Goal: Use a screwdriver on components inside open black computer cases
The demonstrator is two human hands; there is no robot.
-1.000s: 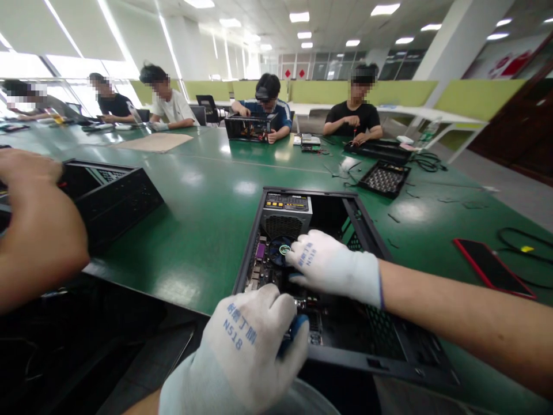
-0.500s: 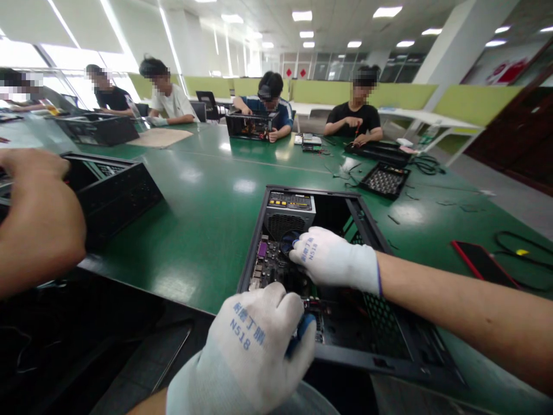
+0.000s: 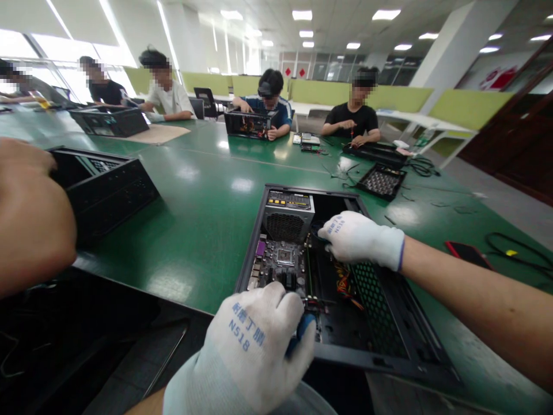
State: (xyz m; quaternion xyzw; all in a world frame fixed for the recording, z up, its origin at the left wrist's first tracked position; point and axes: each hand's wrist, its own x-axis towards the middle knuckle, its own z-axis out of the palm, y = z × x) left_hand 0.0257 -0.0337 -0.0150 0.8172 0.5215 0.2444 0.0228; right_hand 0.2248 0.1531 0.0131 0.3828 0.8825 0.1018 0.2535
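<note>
An opened black computer case [image 3: 354, 356] lies on its side in front of me. My right hand [image 3: 356, 237], in a white glove, grips a dark CPU cooler fan [image 3: 317, 229], mostly hidden behind the fingers, just right of the motherboard [image 3: 271, 268]. The square CPU socket [image 3: 285, 256] on the board lies uncovered. My left hand [image 3: 263, 340], gloved too, is over the near left part of the case with its fingers curled in; what they hold, if anything, is hidden. Coloured wires [image 3: 345, 285] hang beside the board, and a power supply [image 3: 288, 213] sits at the far end.
Another person's arm [image 3: 32, 213] reaches in at the left beside a second black case [image 3: 114, 190]. A vented black panel [image 3: 382, 180], a red-edged phone [image 3: 467, 253] and cables [image 3: 514, 245] lie on the green table [image 3: 194, 230]. Several people work across it.
My right hand has moved right with the cooler fan, off the motherboard, and the CPU socket now shows. My left hand stays nearly where it was.
</note>
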